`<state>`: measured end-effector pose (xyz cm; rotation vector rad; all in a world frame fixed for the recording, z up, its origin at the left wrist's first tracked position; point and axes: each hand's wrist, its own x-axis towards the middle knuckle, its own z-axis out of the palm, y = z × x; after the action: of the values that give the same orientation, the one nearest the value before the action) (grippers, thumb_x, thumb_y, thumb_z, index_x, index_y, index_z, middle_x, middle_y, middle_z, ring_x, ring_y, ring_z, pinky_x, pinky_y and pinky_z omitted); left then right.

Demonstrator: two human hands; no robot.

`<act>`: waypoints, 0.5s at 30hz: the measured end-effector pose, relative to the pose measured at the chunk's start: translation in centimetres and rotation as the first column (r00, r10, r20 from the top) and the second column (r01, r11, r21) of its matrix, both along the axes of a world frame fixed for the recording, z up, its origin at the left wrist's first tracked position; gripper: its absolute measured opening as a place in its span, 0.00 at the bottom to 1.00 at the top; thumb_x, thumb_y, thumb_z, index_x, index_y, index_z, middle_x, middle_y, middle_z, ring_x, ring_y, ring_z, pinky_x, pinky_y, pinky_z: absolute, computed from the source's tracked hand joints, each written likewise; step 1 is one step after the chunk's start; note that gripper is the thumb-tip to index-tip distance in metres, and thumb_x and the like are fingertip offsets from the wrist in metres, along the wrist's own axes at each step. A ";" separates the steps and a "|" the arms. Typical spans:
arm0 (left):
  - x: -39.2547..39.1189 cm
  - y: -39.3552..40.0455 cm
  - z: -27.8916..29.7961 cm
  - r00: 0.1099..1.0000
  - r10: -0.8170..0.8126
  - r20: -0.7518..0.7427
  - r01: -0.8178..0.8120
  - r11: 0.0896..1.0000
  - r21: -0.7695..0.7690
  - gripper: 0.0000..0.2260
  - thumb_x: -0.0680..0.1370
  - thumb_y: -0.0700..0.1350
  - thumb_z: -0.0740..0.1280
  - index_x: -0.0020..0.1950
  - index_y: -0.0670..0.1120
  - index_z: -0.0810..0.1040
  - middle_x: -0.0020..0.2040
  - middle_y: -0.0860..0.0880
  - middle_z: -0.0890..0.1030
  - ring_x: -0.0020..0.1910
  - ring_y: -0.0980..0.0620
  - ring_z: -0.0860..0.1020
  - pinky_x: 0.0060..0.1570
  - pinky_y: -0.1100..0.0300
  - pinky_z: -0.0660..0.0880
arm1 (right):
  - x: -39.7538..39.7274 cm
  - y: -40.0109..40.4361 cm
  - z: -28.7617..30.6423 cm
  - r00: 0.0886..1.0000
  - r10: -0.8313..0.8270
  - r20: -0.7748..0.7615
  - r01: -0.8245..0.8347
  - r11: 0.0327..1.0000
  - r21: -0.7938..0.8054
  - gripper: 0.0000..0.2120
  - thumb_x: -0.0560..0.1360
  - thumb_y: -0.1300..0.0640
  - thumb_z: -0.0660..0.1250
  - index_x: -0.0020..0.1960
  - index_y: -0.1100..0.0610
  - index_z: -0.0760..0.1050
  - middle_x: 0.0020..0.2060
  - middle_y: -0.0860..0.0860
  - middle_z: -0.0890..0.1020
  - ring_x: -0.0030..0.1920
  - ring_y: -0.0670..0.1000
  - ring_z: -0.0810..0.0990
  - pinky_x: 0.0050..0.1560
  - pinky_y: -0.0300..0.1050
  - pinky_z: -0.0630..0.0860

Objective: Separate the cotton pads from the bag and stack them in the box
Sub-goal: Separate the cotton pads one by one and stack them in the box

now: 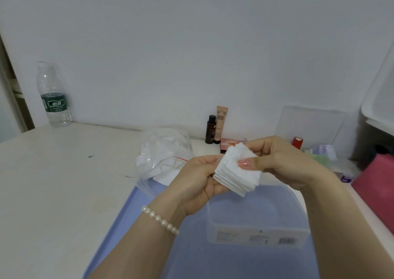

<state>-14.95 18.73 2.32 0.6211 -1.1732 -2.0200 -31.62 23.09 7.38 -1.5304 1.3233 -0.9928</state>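
Soft, even, cool light, faint shadows, slight blur, and wide-angle bending at the edges.

Readable text: "BB" in dark capitals near the top of the beige tube (221, 124), standing cap-down against the wall at 12 o'clock; the smaller print below it is illegible. Green label on the clear water bottle (53, 95), at 10 o'clock, carries pale characters too blurred to read. Clear plastic box (259, 225), at 6 o'clock: white sticker with a barcode and faint print, illegible.
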 end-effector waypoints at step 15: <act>-0.1 0.1 0.1 0.998 0.029 -0.050 -0.030 1.000 -0.006 0.10 0.78 0.33 0.60 0.55 0.34 0.79 0.52 0.37 0.82 0.48 0.42 0.82 0.47 0.52 0.81 | 1.3 0.3 0.6 0.942 -0.122 -0.312 0.105 0.992 -0.069 0.16 0.66 0.61 0.75 0.51 0.50 0.80 0.48 0.53 0.82 0.46 0.49 0.79 0.47 0.35 0.75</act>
<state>-15.07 18.79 2.37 0.5779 -1.1350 -1.9946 -30.31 23.42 8.03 -1.7210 1.6353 -0.8822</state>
